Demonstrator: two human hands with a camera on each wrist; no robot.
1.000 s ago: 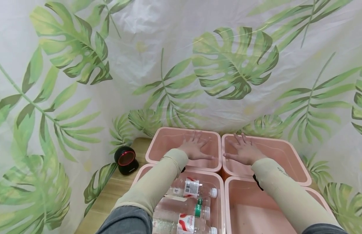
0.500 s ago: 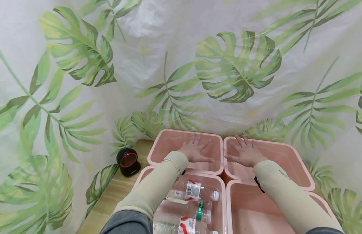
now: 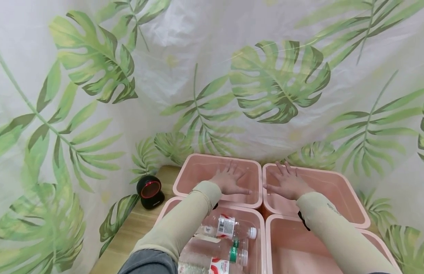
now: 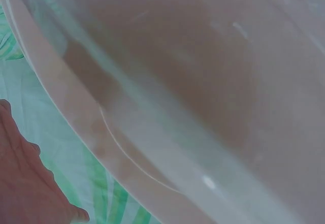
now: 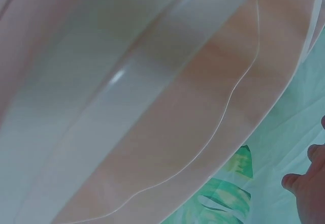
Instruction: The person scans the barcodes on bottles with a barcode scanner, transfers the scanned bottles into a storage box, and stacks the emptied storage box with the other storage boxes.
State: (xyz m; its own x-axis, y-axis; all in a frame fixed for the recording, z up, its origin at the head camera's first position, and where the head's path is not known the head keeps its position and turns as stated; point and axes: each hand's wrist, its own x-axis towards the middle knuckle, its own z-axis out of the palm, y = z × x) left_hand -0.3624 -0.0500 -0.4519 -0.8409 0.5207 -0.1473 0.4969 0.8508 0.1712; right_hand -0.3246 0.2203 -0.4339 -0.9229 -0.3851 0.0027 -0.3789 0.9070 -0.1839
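My left hand (image 3: 229,182) hovers over the back left pink bin (image 3: 194,171), its fingers straight and spread, palm down, holding nothing. Over the back right pink bin (image 3: 335,190) my right hand (image 3: 288,182) is spread the same way, also holding nothing. The two thumbs point toward each other across the bins' adjoining rims. In the left wrist view the edge of the left hand (image 4: 30,178) shows beside the bin's pale wall. Fingertips of the right hand (image 5: 310,183) appear at the right edge of the right wrist view.
Several clear plastic bottles (image 3: 226,226) lie in the front left pink bin (image 3: 261,228). A front right pink bin (image 3: 294,247) stands under the right forearm. A black round-headed device with a red ring (image 3: 151,190) stands on the wooden table (image 3: 126,232). A leaf-patterned curtain (image 3: 212,83) hangs behind.
The head view has tilted slightly, so the bins and curtain sit a little lower and farther right. Both hands keep their spread pose over the back bins.
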